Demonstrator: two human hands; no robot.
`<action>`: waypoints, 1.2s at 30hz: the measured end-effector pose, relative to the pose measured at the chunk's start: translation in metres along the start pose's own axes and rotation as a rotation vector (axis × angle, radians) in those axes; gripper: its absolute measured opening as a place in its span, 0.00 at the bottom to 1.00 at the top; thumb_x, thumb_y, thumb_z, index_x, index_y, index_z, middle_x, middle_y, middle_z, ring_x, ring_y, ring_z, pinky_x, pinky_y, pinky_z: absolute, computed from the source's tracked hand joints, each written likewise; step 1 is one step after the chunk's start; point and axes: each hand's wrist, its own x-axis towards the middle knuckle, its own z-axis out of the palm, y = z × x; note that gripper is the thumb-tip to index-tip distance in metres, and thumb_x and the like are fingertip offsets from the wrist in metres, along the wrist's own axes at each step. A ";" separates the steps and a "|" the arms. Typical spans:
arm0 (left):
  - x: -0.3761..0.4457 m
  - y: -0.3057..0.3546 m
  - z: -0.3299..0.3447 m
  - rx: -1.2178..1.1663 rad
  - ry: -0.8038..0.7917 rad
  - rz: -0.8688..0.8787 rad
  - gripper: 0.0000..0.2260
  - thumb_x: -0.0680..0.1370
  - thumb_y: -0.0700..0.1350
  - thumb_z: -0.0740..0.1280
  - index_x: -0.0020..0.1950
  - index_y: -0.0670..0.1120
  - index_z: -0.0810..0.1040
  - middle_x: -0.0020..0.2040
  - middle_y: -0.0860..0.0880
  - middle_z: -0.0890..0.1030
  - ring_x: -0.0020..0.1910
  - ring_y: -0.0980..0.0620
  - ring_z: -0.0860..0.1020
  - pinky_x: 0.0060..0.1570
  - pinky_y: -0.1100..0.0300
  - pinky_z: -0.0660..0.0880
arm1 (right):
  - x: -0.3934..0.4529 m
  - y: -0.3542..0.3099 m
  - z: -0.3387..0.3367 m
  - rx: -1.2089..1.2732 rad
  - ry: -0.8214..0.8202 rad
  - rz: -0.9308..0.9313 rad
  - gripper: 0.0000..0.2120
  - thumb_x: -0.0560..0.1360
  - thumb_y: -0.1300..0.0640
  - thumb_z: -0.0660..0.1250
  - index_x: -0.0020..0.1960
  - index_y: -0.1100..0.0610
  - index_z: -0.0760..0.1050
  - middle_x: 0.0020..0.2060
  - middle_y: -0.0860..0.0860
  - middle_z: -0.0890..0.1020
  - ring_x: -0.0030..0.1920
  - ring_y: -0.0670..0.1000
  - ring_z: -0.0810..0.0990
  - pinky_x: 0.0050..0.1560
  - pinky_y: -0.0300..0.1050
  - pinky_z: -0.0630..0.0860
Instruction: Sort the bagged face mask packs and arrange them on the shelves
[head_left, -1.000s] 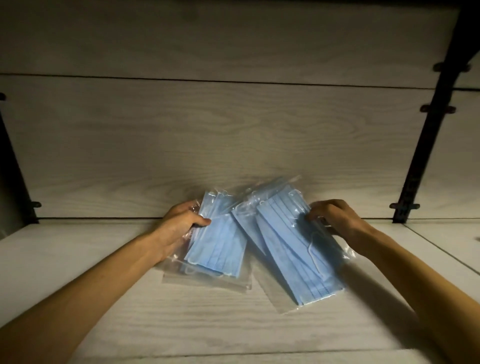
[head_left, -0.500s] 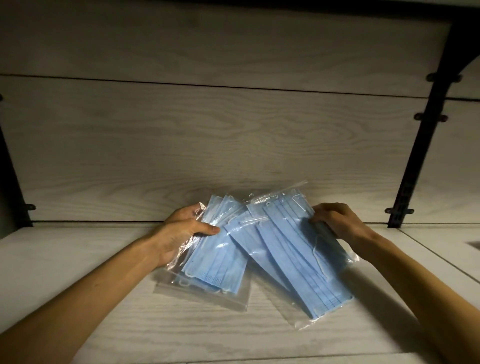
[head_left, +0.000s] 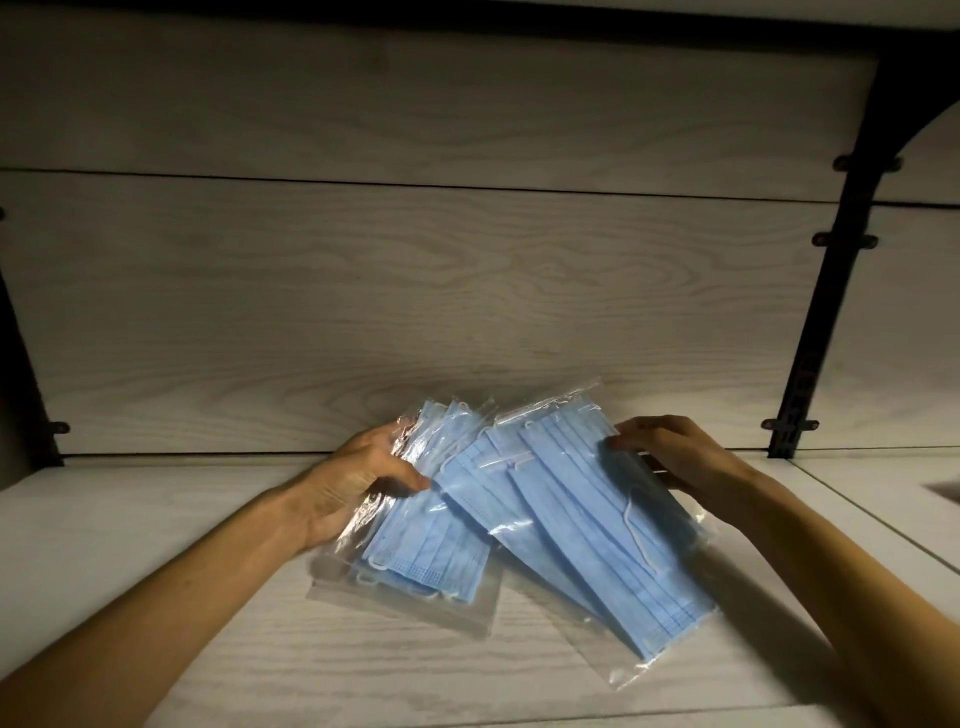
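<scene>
Clear plastic bags of blue face masks lie fanned out on the pale wood-grain shelf (head_left: 156, 519), near its back wall. My left hand (head_left: 353, 483) grips the left pack (head_left: 421, 545) at its upper left side, thumb on top. My right hand (head_left: 675, 457) holds the upper right edge of the right pack (head_left: 613, 530), fingers curled over it. The right pack overlaps another pack beneath it and slants down to the right. How many packs are in the pile is unclear.
A wood-grain back panel (head_left: 415, 286) rises behind the shelf. Black metal uprights stand at the right (head_left: 826, 312) and far left (head_left: 21, 374). The underside of the shelf above (head_left: 467, 15) runs along the top. Another shelf board (head_left: 883, 493) adjoins on the right.
The packs have spread a little wider and slid slightly toward me. Both hands keep their hold on the same packs; the view has tilted down a bit.
</scene>
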 end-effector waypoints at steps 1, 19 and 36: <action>0.000 0.001 0.001 -0.004 -0.005 -0.002 0.25 0.66 0.39 0.78 0.63 0.48 0.80 0.57 0.45 0.85 0.58 0.43 0.81 0.64 0.47 0.74 | 0.001 0.001 -0.001 0.006 0.009 0.005 0.06 0.77 0.61 0.69 0.50 0.58 0.85 0.54 0.61 0.83 0.57 0.62 0.80 0.56 0.52 0.78; 0.008 -0.006 0.009 0.009 0.051 0.016 0.22 0.72 0.33 0.74 0.64 0.48 0.79 0.58 0.46 0.85 0.59 0.44 0.82 0.65 0.45 0.75 | -0.021 -0.002 -0.003 -0.264 -0.054 -0.064 0.08 0.71 0.54 0.77 0.42 0.59 0.84 0.37 0.55 0.85 0.35 0.48 0.82 0.34 0.40 0.76; 0.004 -0.008 0.016 0.070 0.005 0.072 0.25 0.71 0.23 0.65 0.54 0.53 0.79 0.42 0.66 0.84 0.46 0.60 0.80 0.42 0.64 0.79 | -0.050 -0.010 0.001 -0.253 -0.047 0.033 0.23 0.66 0.68 0.80 0.58 0.59 0.78 0.47 0.59 0.85 0.42 0.55 0.82 0.43 0.46 0.78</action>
